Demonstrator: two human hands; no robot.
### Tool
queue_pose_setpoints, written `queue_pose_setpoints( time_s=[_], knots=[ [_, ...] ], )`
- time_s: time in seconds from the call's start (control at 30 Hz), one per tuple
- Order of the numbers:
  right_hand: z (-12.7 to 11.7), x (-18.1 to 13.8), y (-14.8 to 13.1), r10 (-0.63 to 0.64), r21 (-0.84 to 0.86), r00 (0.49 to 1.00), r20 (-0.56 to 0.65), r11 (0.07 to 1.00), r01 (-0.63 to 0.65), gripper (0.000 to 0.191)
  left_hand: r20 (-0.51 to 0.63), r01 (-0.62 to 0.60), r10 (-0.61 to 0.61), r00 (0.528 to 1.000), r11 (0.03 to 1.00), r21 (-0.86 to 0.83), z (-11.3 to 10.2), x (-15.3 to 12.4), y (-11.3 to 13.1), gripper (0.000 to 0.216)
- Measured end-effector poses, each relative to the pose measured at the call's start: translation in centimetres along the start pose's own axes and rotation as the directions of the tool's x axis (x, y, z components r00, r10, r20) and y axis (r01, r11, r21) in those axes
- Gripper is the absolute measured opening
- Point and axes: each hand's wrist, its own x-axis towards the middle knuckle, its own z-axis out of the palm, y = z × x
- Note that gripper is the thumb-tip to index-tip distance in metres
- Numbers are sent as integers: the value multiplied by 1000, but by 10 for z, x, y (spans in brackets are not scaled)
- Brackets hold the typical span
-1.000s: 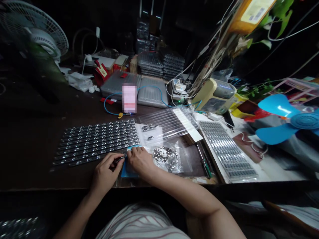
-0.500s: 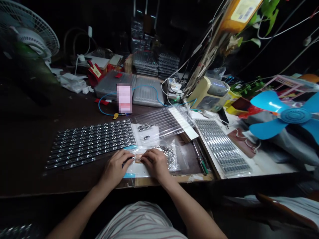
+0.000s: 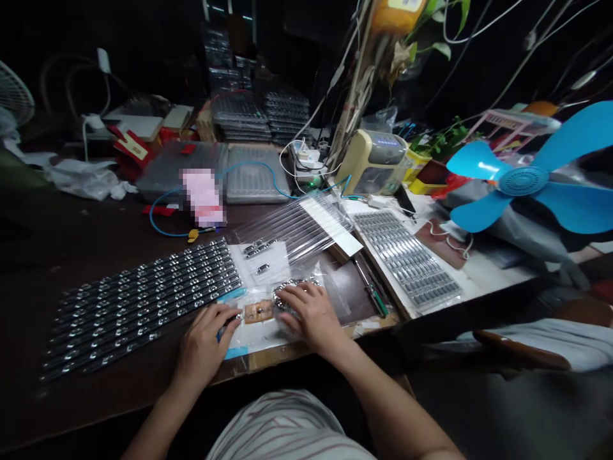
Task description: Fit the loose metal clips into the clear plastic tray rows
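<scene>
Hands apart: our right hand (image 3: 309, 313) has left the small board (image 3: 257, 311) to spread open on the parts bag (image 3: 286, 291); our left hand (image 3: 205, 342) stays curled beside the board, grip unclear.

Right hand (image 3: 306, 311) shifted onto parts bag (image 3: 283, 291), seemingly.
</scene>
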Motion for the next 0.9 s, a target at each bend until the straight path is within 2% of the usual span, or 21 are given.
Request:
queue_pose_setpoints(
  time_s=[0.07,0.13,0.2,0.27,0.43,0.5,0.6,0.73,0.83,0.9],
  knots=[
    [-14,-11,15,-55,-53,994,98,997,61,57,-6,-15,15,1000,1000,6,1,0,-1,23],
    [-21,-18,26,-89,-90,981,174,990,106,44,-12,-19,19,1000,1000,15,2,1,-2,23],
    [-22,-18,32,-112,-105,971,209,985,136,19,-14,-15,15,1000,1000,18,3,1,-2,23],
    [-24,-12,32,-138,-104,969,204,981,162,7,-13,-17,17,1000,1000,13,4,1,-3,23],
    [-42,12,28,-149,-150,985,83,976,160,15,-15,-14,14,1000,1000,-8,4,1,-3,22],
    [-48,17,26,-130,-155,982,134,976,151,19,-9,-4,3,1000,1000,-20,3,1,-2,22],
    [-45,19,23,7,-204,963,268,978,49,27,-15,3,-3,1000,999,-32,3,0,-2,22],
    [-26,16,16,293,-364,926,237,911,-195,28,-16,12,-13,1000,999,-34,3,1,-2,21],
    [-11,13,13,374,-399,901,221,878,-266,50,-6,6,-6,1000,1000,-27,2,1,-2,22],
    [-2,12,12,361,-354,909,208,894,-274,53,-5,-2,2,1000,1000,-21,2,0,-2,22]
  ],
)
